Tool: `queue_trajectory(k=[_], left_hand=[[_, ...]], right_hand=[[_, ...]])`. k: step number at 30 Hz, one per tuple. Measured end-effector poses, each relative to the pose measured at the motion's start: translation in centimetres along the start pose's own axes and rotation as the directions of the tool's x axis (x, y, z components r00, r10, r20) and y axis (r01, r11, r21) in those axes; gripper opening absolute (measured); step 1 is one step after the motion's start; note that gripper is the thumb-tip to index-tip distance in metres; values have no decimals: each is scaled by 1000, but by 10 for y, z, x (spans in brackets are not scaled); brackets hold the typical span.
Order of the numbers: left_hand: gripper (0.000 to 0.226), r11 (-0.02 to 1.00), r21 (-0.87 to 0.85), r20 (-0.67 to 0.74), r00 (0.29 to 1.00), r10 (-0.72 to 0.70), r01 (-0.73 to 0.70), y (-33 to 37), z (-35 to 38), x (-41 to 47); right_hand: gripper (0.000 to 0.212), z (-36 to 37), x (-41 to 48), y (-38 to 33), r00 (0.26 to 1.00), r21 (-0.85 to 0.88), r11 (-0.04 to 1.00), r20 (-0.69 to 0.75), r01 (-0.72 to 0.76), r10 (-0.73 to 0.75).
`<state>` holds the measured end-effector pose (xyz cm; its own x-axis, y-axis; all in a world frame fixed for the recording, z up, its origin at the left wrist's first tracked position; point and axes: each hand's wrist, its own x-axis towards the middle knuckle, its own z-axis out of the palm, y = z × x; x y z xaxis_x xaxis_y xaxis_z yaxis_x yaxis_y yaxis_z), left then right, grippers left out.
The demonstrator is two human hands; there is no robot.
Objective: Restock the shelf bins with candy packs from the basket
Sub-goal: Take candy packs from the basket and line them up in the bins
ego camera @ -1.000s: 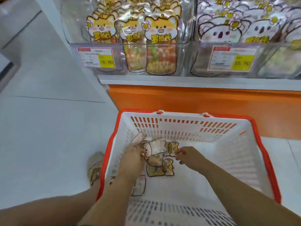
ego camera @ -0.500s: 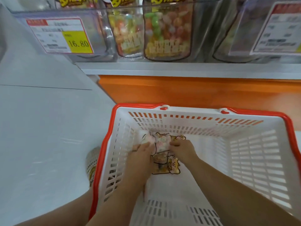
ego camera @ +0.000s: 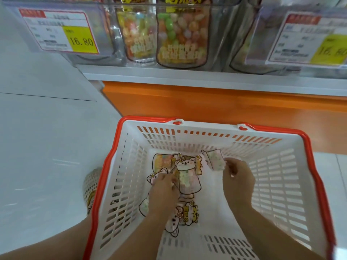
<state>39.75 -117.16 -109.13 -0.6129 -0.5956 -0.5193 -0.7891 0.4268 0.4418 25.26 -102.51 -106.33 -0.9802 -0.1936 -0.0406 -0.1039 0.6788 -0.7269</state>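
A white basket with a red rim stands on the floor below the shelf. Several candy packs with cartoon animal prints lie on its bottom. My right hand pinches one pale candy pack and holds it tilted just above the others. My left hand reaches down onto the pile, fingers curled on a pack with a pink bear face. Clear shelf bins above hold upright packs of coloured candies.
An orange shelf base runs behind the basket under a white shelf edge. Price tags reading 16.80 hang on the bin fronts. My foot in a mesh shoe stands left of the basket on the pale tiled floor.
My right hand has drawn one pack away to the right from the pile, where both hands were together. The view has moved closer and lower over the basket.
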Motion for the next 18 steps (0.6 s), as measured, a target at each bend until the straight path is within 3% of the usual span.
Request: queue_trajectory(k=[1,3,5,8,12,14,15,16,18], left_hand=[[27,999,4,-70,996,-53,54,-1,-2,2],[41,979,-45,-121,971,-204,200,-4,-4,2],[52,921,-171,-50,931,-362,349,-8,-5,2],[56,830,-378,42,903,-428,411,-16,-3,3],[64,782,-488,-33,887,-460,387,-21,-3,8],[75,706,-578,3,866,-500,409,-17,-5,10],[80,667,-614,34,858,-512,422,-14,-5,10],[84,633,-645,56,853,-520,428,-13,-5,12],[82,582,-684,98,845,-526,441,-10,-1,13]], right_hand=[[23,-1,-3,-8,988,-6,988,11,155,-155],[21,3,-16,-10,918,-20,935,197,354,-344],[21,12,-31,5,812,-75,885,440,459,-384],[27,22,-45,31,721,-126,851,602,510,-343],[18,29,-37,30,676,-124,922,716,367,-172],[20,37,-30,25,749,-148,967,660,208,-61],[32,43,-23,23,790,-168,982,613,89,33],[50,49,-16,20,786,-187,980,597,-62,164],[88,63,-4,19,641,-196,919,667,-342,381]])
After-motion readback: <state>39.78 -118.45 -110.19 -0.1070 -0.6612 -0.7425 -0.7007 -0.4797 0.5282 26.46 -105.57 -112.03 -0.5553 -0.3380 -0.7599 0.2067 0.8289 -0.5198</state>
